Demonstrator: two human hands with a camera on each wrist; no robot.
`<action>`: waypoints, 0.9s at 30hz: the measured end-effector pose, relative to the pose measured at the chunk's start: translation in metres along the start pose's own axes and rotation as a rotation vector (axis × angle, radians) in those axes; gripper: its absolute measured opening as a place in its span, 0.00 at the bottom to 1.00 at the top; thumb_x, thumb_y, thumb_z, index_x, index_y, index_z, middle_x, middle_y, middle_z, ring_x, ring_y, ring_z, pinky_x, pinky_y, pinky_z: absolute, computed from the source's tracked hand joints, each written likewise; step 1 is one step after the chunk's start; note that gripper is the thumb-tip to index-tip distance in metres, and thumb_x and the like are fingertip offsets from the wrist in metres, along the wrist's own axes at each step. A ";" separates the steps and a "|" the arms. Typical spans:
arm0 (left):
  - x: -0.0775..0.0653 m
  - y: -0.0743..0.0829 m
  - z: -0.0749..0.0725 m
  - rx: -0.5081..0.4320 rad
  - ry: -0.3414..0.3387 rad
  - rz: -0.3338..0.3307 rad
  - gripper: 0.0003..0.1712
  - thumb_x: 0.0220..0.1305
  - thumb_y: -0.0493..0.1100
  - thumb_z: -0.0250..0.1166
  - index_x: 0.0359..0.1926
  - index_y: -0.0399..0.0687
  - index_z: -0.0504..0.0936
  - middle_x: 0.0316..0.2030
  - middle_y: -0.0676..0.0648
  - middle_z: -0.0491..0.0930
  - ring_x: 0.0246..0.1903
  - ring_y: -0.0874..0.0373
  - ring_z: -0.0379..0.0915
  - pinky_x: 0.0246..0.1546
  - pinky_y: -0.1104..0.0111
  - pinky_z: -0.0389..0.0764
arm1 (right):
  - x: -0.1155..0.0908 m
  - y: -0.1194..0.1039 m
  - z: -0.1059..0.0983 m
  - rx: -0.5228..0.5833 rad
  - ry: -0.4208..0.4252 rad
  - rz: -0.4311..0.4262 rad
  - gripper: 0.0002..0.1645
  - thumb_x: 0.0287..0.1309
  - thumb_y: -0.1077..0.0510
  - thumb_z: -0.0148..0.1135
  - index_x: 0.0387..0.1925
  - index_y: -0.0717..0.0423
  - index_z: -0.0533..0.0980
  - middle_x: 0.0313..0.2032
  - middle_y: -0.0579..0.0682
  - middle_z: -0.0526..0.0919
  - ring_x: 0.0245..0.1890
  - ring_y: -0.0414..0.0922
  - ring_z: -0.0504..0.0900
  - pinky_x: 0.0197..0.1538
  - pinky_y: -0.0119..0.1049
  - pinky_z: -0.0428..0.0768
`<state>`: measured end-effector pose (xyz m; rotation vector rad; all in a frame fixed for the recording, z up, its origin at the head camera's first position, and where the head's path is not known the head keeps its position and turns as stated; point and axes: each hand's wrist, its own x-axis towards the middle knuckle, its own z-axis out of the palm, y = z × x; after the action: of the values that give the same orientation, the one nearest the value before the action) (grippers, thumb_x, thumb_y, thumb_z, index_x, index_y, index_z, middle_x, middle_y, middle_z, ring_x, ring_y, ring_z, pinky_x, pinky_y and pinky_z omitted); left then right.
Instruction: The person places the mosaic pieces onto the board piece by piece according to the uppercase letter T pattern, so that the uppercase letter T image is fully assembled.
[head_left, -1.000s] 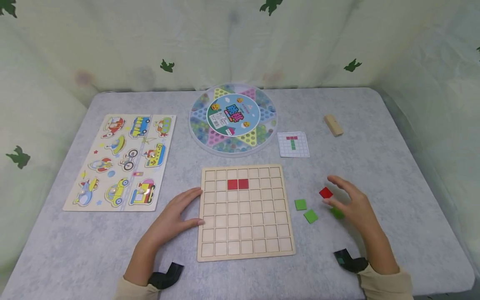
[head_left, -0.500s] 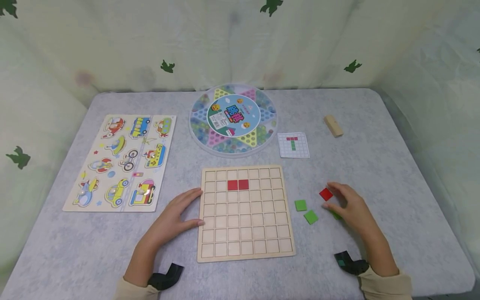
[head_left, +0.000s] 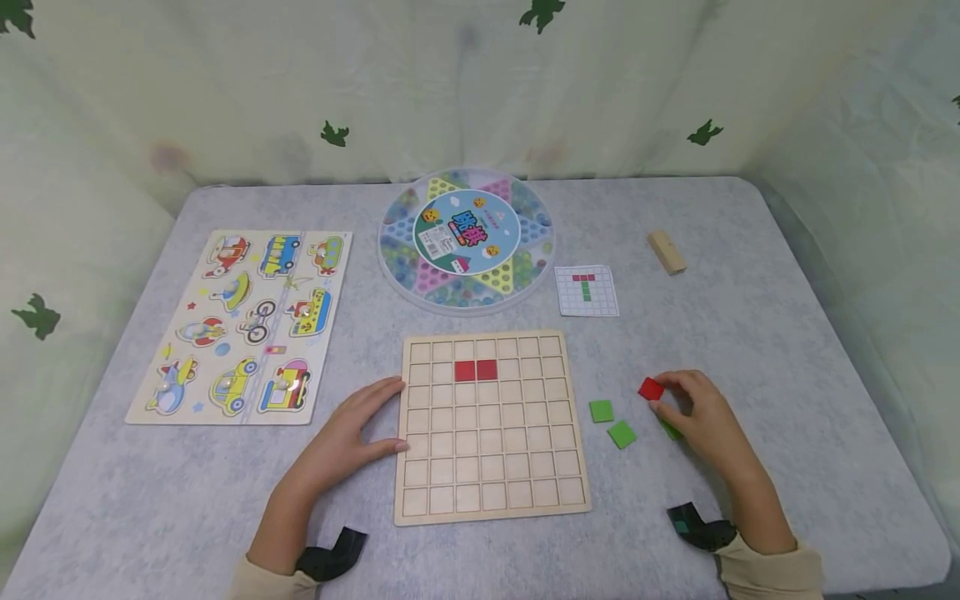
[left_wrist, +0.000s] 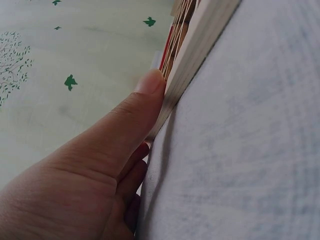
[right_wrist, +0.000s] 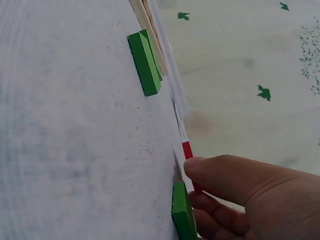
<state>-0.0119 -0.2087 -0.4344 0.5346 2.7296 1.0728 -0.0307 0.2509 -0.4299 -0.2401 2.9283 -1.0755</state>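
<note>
A wooden grid board (head_left: 480, 479) lies in front of me with two red square tiles (head_left: 476, 370) side by side in its second row. My left hand (head_left: 341, 437) rests against the board's left edge, thumb and fingers fairly straight; in the left wrist view the thumb (left_wrist: 135, 110) touches the board's side. To the right of the board, my right hand (head_left: 701, 417) pinches another red square tile (head_left: 650, 388) between thumb and fingers. Two green square tiles (head_left: 611, 423) lie between the board and that hand. A further green tile (head_left: 670, 429) is partly hidden beneath the right hand.
A small pattern card (head_left: 587, 292) showing a red and green T lies behind the tiles. Farther back are a round Chinese checkers set (head_left: 467, 237) and a small wooden block (head_left: 667, 252). A vehicle puzzle board (head_left: 243, 329) lies at the left.
My right thumb and fingers have closed from around the red tile to a pinch on it, and the tile has shifted slightly. My left hand has stayed at the board's edge.
</note>
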 end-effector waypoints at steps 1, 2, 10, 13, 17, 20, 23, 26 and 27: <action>0.000 0.000 0.000 -0.001 -0.001 0.000 0.46 0.47 0.57 0.68 0.65 0.48 0.61 0.62 0.45 0.60 0.62 0.47 0.52 0.59 0.51 0.56 | 0.000 -0.001 0.000 0.005 0.003 0.002 0.19 0.50 0.65 0.64 0.45 0.66 0.72 0.44 0.61 0.72 0.46 0.57 0.71 0.49 0.53 0.70; 0.000 0.000 0.000 -0.003 -0.001 0.000 0.46 0.47 0.57 0.68 0.65 0.48 0.61 0.62 0.45 0.60 0.62 0.47 0.52 0.59 0.51 0.56 | 0.000 -0.001 0.000 0.010 0.011 0.001 0.19 0.50 0.64 0.64 0.45 0.66 0.71 0.44 0.61 0.72 0.46 0.56 0.71 0.48 0.53 0.70; 0.000 0.000 0.001 0.002 -0.001 -0.004 0.46 0.47 0.57 0.68 0.65 0.47 0.61 0.63 0.45 0.60 0.62 0.47 0.52 0.59 0.51 0.55 | 0.008 -0.016 0.004 0.152 0.160 -0.221 0.25 0.45 0.68 0.66 0.49 0.59 0.74 0.45 0.51 0.76 0.42 0.46 0.72 0.44 0.34 0.72; 0.000 0.000 0.002 0.007 -0.001 -0.008 0.46 0.47 0.57 0.68 0.65 0.47 0.61 0.63 0.44 0.60 0.62 0.47 0.52 0.59 0.51 0.55 | 0.016 -0.037 0.003 0.189 0.192 -0.318 0.26 0.42 0.71 0.67 0.47 0.61 0.75 0.44 0.51 0.77 0.42 0.44 0.72 0.45 0.26 0.70; 0.000 0.000 0.001 0.011 -0.002 -0.008 0.46 0.47 0.57 0.68 0.64 0.47 0.61 0.62 0.44 0.60 0.62 0.47 0.52 0.59 0.51 0.55 | 0.029 -0.066 0.006 0.239 0.208 -0.420 0.26 0.37 0.75 0.68 0.44 0.65 0.75 0.42 0.54 0.77 0.42 0.43 0.71 0.47 0.24 0.70; 0.000 0.000 0.001 0.018 0.001 -0.001 0.45 0.47 0.56 0.68 0.64 0.46 0.61 0.62 0.44 0.60 0.62 0.47 0.53 0.59 0.51 0.55 | 0.041 -0.083 0.014 0.304 0.193 -0.490 0.25 0.36 0.76 0.68 0.43 0.67 0.75 0.42 0.57 0.77 0.43 0.45 0.72 0.47 0.26 0.70; 0.001 0.000 0.000 0.026 0.002 0.002 0.45 0.47 0.55 0.69 0.64 0.45 0.61 0.62 0.44 0.60 0.61 0.47 0.53 0.59 0.52 0.55 | 0.051 -0.098 0.027 0.374 0.143 -0.540 0.24 0.38 0.75 0.67 0.44 0.67 0.75 0.43 0.57 0.77 0.44 0.48 0.72 0.47 0.31 0.71; 0.001 0.000 0.000 0.026 -0.001 -0.001 0.45 0.47 0.55 0.69 0.64 0.45 0.61 0.62 0.43 0.60 0.61 0.47 0.53 0.59 0.52 0.55 | 0.059 -0.108 0.043 0.410 0.084 -0.542 0.23 0.42 0.72 0.66 0.45 0.65 0.75 0.44 0.55 0.77 0.45 0.47 0.72 0.46 0.39 0.73; 0.001 0.000 0.000 0.026 -0.002 -0.002 0.45 0.47 0.55 0.69 0.64 0.45 0.61 0.62 0.43 0.60 0.62 0.47 0.53 0.59 0.52 0.55 | 0.062 -0.110 0.049 0.413 0.063 -0.532 0.23 0.44 0.71 0.66 0.46 0.64 0.75 0.44 0.54 0.77 0.46 0.46 0.73 0.45 0.41 0.73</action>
<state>-0.0127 -0.2085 -0.4345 0.5360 2.7457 1.0371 -0.0732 0.1280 -0.3939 -1.0207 2.6595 -1.7350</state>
